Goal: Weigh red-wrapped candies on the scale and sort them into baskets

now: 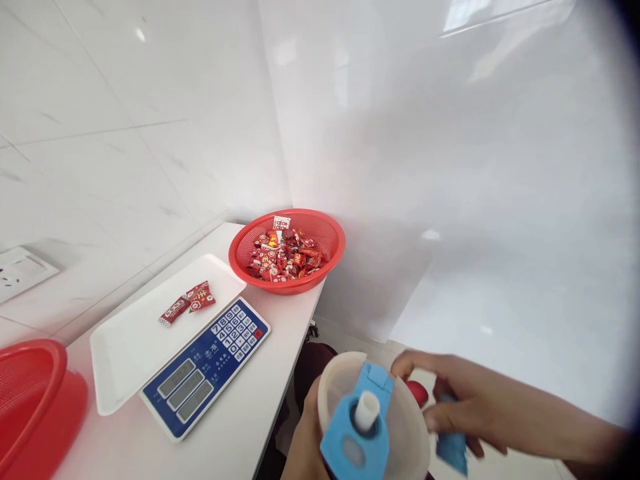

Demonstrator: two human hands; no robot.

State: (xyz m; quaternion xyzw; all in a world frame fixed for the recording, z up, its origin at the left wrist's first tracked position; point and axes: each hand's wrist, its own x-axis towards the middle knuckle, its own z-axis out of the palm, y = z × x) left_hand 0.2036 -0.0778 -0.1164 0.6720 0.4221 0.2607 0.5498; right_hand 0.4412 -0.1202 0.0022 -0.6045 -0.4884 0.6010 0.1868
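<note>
A drinking cup (407, 427) with a pale lid, a blue flip cap and a raised white spout is at the bottom of the view. My left hand (306, 433) is wrapped round its left side. At the cup's right side, my right hand (465, 400) has its index finger at the lid's rim. Between its thumb and curled fingers is a small blue packet (453, 450) with a jagged edge, partly hidden and slightly blurred. A red rounded thing (418, 393) shows between the cup and my right hand; its kind cannot be made out.
On the white table (287, 327) stands a digital scale (200, 373) with two red wrapped sweets (200, 297) on its white tray (130, 347). A red basket (335, 257) of red-wrapped sweets is at the far end. Another red basket (60, 413) is at left.
</note>
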